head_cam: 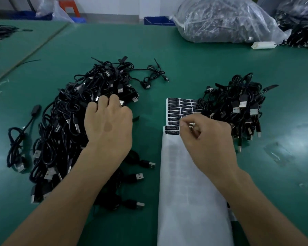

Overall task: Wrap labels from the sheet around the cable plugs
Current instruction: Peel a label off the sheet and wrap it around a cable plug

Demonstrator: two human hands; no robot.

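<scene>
Head view: left pile of black cables (pixel 60 121) heaped on green surface (pixel 167 59); left hand (pixel 108 125) palm-down on that pile, fingers bent into the cables, hold on any plug impossible to tell; label sheet (pixel 178 110) flat between the piles, black labels at far end, bare white backing nearer; right hand (pixel 210 139) above sheet, thumb and forefinger pinching small metal piece (pixel 192 124), too small to identify; right pile of cables (pixel 238 107) overlapping sheet's far corner; clear bag (pixel 224 20) of cables at back right.

Palm-down left hand (pixel 108 125) curls its fingers (pixel 103 102); right hand (pixel 209 139) seemingly pinches.
</scene>
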